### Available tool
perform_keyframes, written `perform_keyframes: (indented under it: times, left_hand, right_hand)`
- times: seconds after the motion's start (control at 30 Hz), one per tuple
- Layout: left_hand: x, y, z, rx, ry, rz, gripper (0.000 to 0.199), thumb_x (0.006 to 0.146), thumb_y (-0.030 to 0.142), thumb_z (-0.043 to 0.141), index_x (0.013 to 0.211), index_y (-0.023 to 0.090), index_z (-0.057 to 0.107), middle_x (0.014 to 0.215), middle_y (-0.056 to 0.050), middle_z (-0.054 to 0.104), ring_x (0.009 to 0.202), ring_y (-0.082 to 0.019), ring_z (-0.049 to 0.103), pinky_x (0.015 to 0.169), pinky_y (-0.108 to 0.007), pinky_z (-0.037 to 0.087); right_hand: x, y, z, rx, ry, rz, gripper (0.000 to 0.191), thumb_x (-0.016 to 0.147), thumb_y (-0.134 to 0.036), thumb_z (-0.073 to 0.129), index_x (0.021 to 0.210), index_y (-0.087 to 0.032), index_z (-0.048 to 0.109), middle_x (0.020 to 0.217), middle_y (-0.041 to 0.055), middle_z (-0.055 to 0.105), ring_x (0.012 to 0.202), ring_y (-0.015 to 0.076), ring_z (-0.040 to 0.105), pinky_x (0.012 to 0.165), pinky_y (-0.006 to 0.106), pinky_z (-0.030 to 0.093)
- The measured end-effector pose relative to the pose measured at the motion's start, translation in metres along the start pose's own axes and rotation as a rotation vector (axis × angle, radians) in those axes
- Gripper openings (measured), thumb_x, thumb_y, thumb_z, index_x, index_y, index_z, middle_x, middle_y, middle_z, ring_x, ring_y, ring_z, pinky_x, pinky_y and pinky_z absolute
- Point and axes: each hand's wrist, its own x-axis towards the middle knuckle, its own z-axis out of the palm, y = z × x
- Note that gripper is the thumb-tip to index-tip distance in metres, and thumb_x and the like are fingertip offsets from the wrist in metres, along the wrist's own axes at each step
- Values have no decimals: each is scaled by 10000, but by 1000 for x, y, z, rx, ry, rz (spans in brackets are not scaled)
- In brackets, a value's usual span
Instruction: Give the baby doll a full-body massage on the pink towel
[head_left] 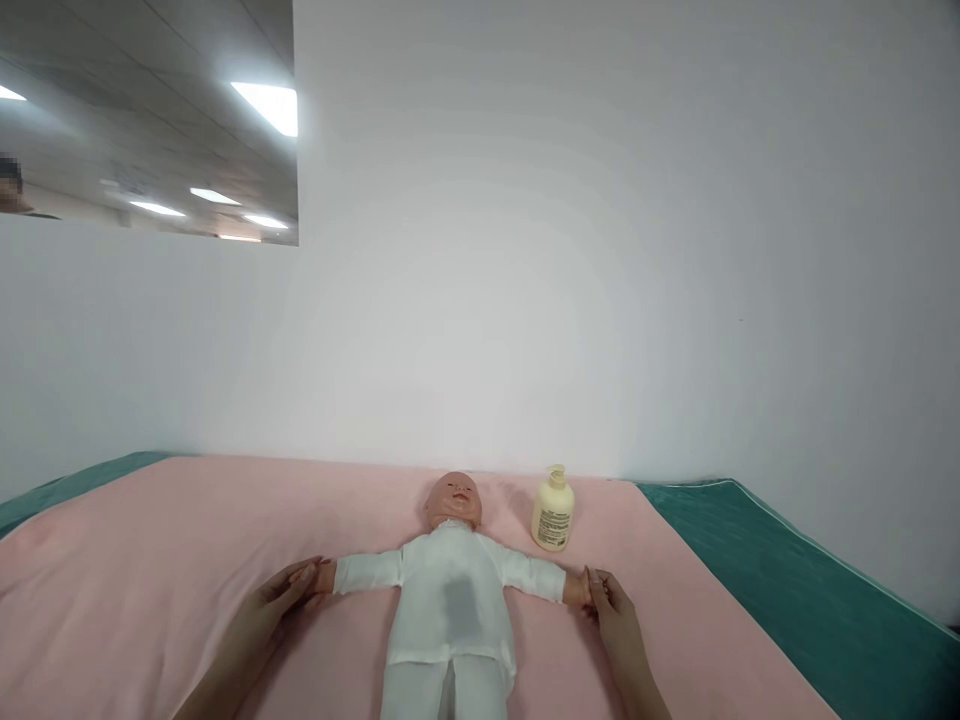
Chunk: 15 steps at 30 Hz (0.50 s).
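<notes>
Doll held by both hands on a pink cloth (225, 510)
Left hand (281, 595) and right hand (615, 605) grip the doll's (450, 590) hands; a pump bottle (553, 512) stands near the cloth's wall-side edge.

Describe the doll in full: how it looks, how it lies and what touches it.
The doll is bald, with a pinkish head and hands that look like smooth plastic or rubber. It wears a white, cloth-like long-sleeved top with a grey patch on the front, and white trousers. It lies face up on the pink cloth, head toward the wall, arms stretched sideways; the frame cuts off its lower legs. The left hand and right hand each hold one of its hands.
</notes>
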Motion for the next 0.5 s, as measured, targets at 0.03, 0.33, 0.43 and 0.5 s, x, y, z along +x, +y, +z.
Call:
perform_keyframes:
  times: [0.03,0.33,0.43,0.5]
  left_hand:
    - [1,-1,-1,-29,-5,-3,517,703,467,736,1140,204,656,1167,-84,683,1124,-290,608,891,-326,547]
    - [-4,4,1,-86,25,-30,671,645,436,794,1249,229,584,1245,-65,640,1176,-275,572,935,-319,534]
    - [-7,6,5,-38,16,-10,671,602,379,832,1215,228,604,1203,-66,666,1157,-282,587,907,-308,549]
    - [-7,7,5,26,27,18,662,586,390,835,1189,216,623,1176,-77,679,1141,-303,595,885,-324,559]
  right_hand:
    - [1,1,-1,23,4,15,456,690,-602,616,773,-154,633,604,23,617,553,163,538,497,259,434]
    - [1,-2,-3,274,-27,101,565,557,-491,793,1000,-165,664,920,59,690,791,213,641,661,275,531]
    - [-2,-4,0,186,-3,61,585,563,-509,782,996,-136,657,830,66,694,766,234,644,653,304,526]
    - [-4,-6,1,132,18,38,581,560,-520,771,970,-125,653,807,72,696,769,245,643,651,314,519]
